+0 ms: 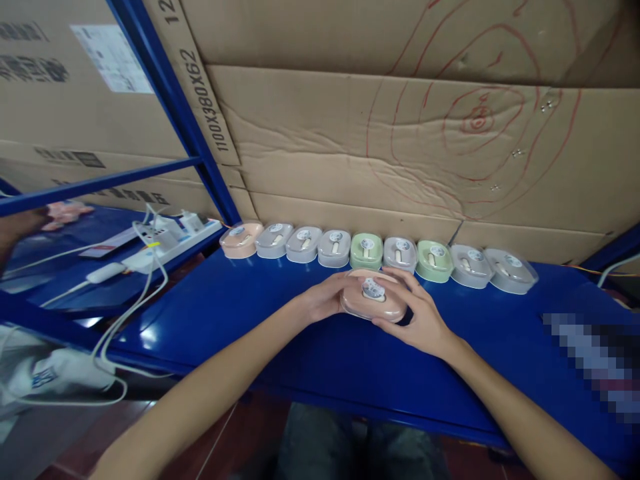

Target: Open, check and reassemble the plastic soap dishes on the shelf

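Note:
A pink box with a clear lid and a round label (374, 303) is held between both hands above the blue table. My left hand (327, 297) grips its left side. My right hand (420, 310) wraps round its right side, thumb at the front edge. Just behind stands a row of several similar lidded boxes: a pink one (241, 241) at the left end, a green one (367, 252) near the middle, another green one (434, 261) to its right, and a grey one (510, 272) at the right end. The others are grey.
Behind the blue table (310, 360) stands a cardboard sheet (320, 133) with red rings drawn on it. A blue metal frame (175, 113), a power strip (175, 247) and white cables (117, 320) are at the left. A blurred-out item (595, 360) lies at the right.

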A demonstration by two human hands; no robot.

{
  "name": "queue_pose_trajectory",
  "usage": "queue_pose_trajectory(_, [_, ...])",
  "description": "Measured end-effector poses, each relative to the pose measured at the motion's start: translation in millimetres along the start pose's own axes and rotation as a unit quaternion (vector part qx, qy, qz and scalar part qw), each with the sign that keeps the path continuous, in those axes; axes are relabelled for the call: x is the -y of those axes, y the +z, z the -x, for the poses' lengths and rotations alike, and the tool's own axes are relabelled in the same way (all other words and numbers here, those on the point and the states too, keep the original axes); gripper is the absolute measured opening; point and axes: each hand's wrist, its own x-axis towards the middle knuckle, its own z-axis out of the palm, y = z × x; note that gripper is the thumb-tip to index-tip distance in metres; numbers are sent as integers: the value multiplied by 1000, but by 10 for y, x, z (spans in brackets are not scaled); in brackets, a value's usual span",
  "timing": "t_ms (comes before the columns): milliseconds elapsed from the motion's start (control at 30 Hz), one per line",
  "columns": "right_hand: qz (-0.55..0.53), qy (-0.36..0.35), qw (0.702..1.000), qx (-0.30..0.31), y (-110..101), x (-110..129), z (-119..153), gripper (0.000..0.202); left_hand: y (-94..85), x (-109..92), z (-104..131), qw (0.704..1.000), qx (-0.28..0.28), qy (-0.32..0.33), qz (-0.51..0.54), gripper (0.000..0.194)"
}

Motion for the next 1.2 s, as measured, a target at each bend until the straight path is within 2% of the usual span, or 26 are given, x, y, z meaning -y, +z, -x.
queue_pose_trajectory(200, [4,-13,999,-36,-3,32,-17,73,29,-9,-6,1000,-12,-1,-6,51])
queue_pose_trajectory(500, [1,20,999,-50,20,54,-18,69,65,12,-2,1000,-22,10,11,48])
queue_pose_trajectory(667, [2,21,999,-39,21,44,-15,73,38,27,-13,1000,-13,23,14,44])
queue_pose_trajectory(767, [-39,52,997,-45,25,0,-15,81,61,-8,10,998,-39,40,-4,48])
queue_pose_trajectory(833, [-108,111,985,-80,36,-55,-23,77,92,-41,31,996,-63,64,-19,54])
queue_pose_trajectory(933, [-223,211,944,-119,51,-131,-49,67,147,-84,68,990,-79,111,-38,62])
queue_pose_trajectory(1033, [-308,260,911,-87,45,-136,-82,61,191,-99,98,984,-67,150,-69,64])
queue_pose_trajectory(1200, [-384,281,878,-55,8,-74,-114,60,199,-76,104,981,-50,166,-92,67])
